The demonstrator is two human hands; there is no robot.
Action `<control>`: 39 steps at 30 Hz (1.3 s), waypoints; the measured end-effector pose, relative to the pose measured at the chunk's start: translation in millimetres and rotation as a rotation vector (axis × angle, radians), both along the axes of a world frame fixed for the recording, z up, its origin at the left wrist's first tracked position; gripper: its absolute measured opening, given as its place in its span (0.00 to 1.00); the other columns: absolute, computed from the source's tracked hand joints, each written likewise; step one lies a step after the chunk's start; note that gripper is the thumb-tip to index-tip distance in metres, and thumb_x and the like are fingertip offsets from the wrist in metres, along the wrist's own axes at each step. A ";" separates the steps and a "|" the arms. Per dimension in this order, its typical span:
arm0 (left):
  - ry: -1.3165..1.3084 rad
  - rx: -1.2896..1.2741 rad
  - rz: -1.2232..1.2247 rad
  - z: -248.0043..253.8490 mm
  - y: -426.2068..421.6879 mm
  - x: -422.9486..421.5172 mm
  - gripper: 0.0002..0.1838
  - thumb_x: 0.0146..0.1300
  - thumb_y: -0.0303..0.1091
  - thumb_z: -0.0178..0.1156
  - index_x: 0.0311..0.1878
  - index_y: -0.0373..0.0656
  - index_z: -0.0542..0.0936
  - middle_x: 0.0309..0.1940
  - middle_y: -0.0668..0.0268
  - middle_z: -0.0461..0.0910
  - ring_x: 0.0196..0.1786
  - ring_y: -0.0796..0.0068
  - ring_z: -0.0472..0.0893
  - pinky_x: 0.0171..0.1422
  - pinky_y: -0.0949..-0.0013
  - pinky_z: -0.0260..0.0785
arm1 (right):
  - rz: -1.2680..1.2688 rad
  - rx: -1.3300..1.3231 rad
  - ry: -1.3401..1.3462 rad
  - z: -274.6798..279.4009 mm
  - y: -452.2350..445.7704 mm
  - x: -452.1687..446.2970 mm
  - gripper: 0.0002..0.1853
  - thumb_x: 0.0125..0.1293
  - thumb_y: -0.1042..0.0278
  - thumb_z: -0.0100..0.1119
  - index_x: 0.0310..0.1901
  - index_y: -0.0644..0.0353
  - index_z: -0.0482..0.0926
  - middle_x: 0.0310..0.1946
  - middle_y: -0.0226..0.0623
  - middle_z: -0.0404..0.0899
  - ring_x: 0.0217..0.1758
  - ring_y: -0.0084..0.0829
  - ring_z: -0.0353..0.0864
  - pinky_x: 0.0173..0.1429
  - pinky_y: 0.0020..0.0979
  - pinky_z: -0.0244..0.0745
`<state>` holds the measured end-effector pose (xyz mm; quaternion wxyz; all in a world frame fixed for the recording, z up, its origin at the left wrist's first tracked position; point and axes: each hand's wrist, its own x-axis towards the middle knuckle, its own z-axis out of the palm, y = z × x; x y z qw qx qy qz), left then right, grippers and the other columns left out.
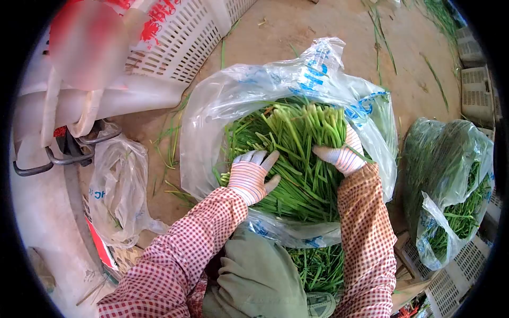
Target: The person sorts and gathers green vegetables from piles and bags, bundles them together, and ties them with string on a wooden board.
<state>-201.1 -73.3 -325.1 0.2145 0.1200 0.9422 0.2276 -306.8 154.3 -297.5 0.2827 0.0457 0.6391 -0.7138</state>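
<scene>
A large clear plastic bag with blue print stands open in front of me, filled with long green chives. My right hand, in a striped white glove, is closed around a bunch of chives at the right side of the bag. Its thumb shows in front, while the other fingers are mostly hidden behind the stalks. My left hand, gloved alike, rests on the chives at the left with its fingers apart.
White perforated crates stand at upper left. Another bag of chives lies at right near more crates. A crumpled plastic bag is at left. Loose stalks lie on the brown floor.
</scene>
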 end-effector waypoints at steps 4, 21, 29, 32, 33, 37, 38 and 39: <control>-0.092 0.048 -0.017 12.2 -10.7 -12.2 0.33 0.57 0.47 0.63 0.65 0.45 0.69 0.54 0.52 0.73 0.58 0.51 0.72 0.64 0.50 0.62 | 0.023 -0.009 0.072 14.1 7.3 8.2 0.38 0.45 0.78 0.71 0.61 0.60 0.68 0.55 0.35 0.77 0.59 0.31 0.75 0.66 0.33 0.68; -0.294 1.592 1.289 34.3 41.8 -31.9 0.06 0.66 0.30 0.59 0.44 0.41 0.77 0.37 0.69 0.80 0.40 0.79 0.79 0.49 0.71 0.75 | 0.015 0.740 0.696 34.7 -37.6 81.2 0.40 0.43 0.57 0.77 0.56 0.69 0.71 0.39 0.51 0.82 0.39 0.48 0.84 0.46 0.41 0.79; -0.379 1.765 1.046 62.7 50.8 -22.9 0.18 0.70 0.35 0.54 0.60 0.40 0.73 0.51 0.64 0.78 0.54 0.77 0.77 0.61 0.68 0.70 | 0.162 0.632 0.644 44.7 -34.5 77.8 0.45 0.43 0.54 0.76 0.61 0.67 0.67 0.42 0.53 0.79 0.44 0.53 0.80 0.50 0.44 0.76; -0.565 1.677 0.929 68.3 34.5 -32.6 0.21 0.71 0.38 0.53 0.63 0.41 0.70 0.54 0.62 0.77 0.57 0.75 0.75 0.63 0.68 0.69 | 0.336 0.638 0.625 61.2 -28.3 67.6 0.47 0.40 0.53 0.77 0.62 0.64 0.67 0.49 0.55 0.75 0.52 0.55 0.76 0.55 0.45 0.73; -0.557 1.662 0.967 70.7 34.1 -32.6 0.24 0.70 0.39 0.55 0.66 0.42 0.67 0.57 0.60 0.75 0.60 0.67 0.75 0.65 0.61 0.70 | 0.418 0.641 0.472 70.0 -27.4 63.9 0.49 0.36 0.52 0.79 0.62 0.63 0.67 0.55 0.57 0.70 0.59 0.56 0.71 0.62 0.45 0.70; -0.595 1.763 0.924 66.6 38.1 -33.7 0.22 0.69 0.36 0.56 0.64 0.43 0.70 0.54 0.63 0.76 0.54 0.75 0.76 0.61 0.67 0.70 | 0.316 0.595 0.638 65.9 -22.7 57.2 0.55 0.32 0.55 0.82 0.65 0.63 0.64 0.62 0.61 0.63 0.65 0.56 0.67 0.71 0.44 0.64; -0.597 1.764 0.925 66.3 40.5 -32.4 0.22 0.69 0.36 0.56 0.64 0.43 0.70 0.54 0.63 0.76 0.54 0.75 0.76 0.61 0.67 0.70 | 0.317 0.597 0.637 61.9 -21.9 58.9 0.55 0.32 0.55 0.82 0.65 0.63 0.64 0.62 0.61 0.63 0.65 0.56 0.67 0.71 0.44 0.64; -0.559 1.765 0.870 65.8 42.5 -31.5 0.21 0.68 0.35 0.56 0.63 0.42 0.70 0.54 0.63 0.76 0.54 0.75 0.75 0.61 0.67 0.70 | 0.260 0.461 0.595 57.7 -22.1 59.5 0.57 0.33 0.55 0.82 0.67 0.63 0.61 0.62 0.60 0.64 0.65 0.55 0.68 0.70 0.43 0.65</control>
